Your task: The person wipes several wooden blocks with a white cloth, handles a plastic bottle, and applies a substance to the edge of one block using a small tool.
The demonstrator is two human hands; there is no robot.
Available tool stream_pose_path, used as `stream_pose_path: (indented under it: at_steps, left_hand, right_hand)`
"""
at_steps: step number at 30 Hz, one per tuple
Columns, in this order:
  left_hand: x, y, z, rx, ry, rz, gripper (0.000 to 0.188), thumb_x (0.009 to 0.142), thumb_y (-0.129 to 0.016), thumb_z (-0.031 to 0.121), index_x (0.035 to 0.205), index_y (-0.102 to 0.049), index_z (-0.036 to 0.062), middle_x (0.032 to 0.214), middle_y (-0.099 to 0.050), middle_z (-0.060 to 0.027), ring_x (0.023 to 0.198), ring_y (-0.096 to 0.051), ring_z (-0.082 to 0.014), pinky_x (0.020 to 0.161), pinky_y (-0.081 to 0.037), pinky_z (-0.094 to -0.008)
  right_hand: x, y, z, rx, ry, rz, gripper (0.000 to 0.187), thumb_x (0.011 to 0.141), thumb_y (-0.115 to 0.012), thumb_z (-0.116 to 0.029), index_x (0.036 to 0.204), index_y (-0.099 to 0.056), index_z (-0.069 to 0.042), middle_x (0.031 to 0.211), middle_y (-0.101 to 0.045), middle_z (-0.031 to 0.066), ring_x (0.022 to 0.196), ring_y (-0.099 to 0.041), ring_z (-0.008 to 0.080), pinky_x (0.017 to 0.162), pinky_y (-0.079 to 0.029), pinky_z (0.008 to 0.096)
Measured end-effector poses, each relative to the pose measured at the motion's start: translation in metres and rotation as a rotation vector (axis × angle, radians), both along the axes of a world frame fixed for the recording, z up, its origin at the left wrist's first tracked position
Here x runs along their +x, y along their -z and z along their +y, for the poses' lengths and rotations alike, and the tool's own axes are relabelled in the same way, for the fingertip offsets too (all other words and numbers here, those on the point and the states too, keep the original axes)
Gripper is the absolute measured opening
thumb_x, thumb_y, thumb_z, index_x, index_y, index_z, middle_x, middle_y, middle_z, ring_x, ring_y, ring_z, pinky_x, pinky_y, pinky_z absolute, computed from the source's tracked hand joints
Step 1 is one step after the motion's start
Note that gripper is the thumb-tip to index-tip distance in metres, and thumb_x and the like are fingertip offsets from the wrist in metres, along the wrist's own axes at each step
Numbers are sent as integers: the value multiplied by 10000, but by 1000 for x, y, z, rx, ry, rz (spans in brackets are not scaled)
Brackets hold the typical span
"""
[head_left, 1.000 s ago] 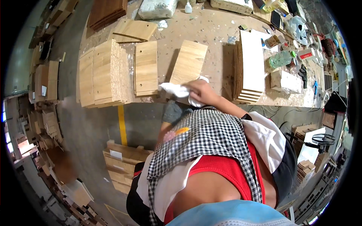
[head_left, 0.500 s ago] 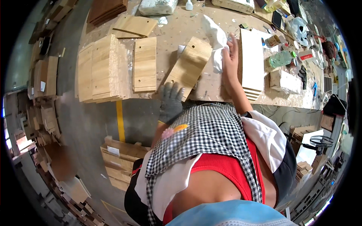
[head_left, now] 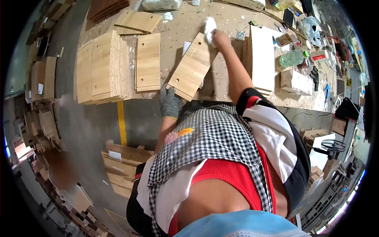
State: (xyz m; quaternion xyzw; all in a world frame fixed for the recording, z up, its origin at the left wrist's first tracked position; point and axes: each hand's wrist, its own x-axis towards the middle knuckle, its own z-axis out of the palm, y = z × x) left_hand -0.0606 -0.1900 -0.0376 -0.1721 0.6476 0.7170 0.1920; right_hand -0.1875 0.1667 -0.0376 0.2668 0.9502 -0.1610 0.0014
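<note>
A light wooden board (head_left: 189, 67) with a hole near each end lies slanted on the worktable, its near end by the front edge. My left hand (head_left: 169, 102), in a grey glove, grips the board's near left corner; its thumb is hidden. My bare right hand (head_left: 221, 40) is closed on a white cloth (head_left: 210, 26) at the far end of the board. The cloth bunches out past my fingers. Something white shows partly from under the board's left side.
Left of the slanted board lie another board (head_left: 148, 63) and a stack of boards (head_left: 103, 67). Long white-faced panels (head_left: 263, 59) stand stacked on the right. Beyond them are a green bottle (head_left: 293, 58), cups and a white block (head_left: 297, 83). The worktable (head_left: 181, 27) is paint-spotted.
My right hand has moved away from me and left, from beside the board to its far end, and the cloth is bunched up. My left hand has slid down to the near corner.
</note>
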Motion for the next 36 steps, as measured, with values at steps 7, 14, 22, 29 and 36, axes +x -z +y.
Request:
stream_pose_path:
  at_steps: [7, 14, 22, 29, 36]
  left_hand:
    - [-3, -29, -13, 821, -203, -453, 732, 967, -402, 605, 1425, -406, 33, 1480, -430, -152, 1342, -416, -341, 1123, -329, -511]
    - [-18, -3, -16, 848, 170, -154, 767, 960, -273, 659, 1413, -435, 61, 1419, -492, -153, 1285, -463, -352, 1074, -371, -500]
    - [-9, 31, -21, -104, 97, 101, 347, 951, -614, 218, 1236, -566, 25, 1124, -638, -134, 1005, -627, -271, 864, -520, -386]
    - [-29, 30, -64, 437, -391, -34, 296, 982, -546, 236, 1181, -570, 19, 1033, -648, -108, 943, -617, -250, 808, -527, -378]
    - [-69, 50, -118, -2, -407, 161, 391, 934, -599, 288, 1159, -609, -32, 1161, -623, -207, 1065, -603, -323, 921, -489, -416]
  right_hand:
    - [53, -6, -86, 469, -454, 290, 453, 977, -449, -393, 1335, -549, -133, 1392, -502, 199, 1287, -464, 379, 1046, -334, 571]
    - [149, -63, -177, -484, -1279, 213, 396, 899, -515, -278, 1242, -633, -117, 1313, -597, 117, 1226, -547, 264, 1073, -364, 448]
    - [188, -115, -99, -1577, -345, -21, 337, 789, -495, -121, 1002, -678, 66, 1037, -676, 142, 975, -628, 225, 891, -478, 315]
    - [198, -122, -100, -1567, -207, 308, 348, 763, -491, -117, 1000, -660, 74, 1024, -675, 136, 941, -624, 218, 857, -483, 320]
    - [209, -132, -102, -1242, -98, 294, 394, 773, -493, -143, 1068, -670, 49, 1044, -684, 128, 934, -635, 208, 860, -490, 306]
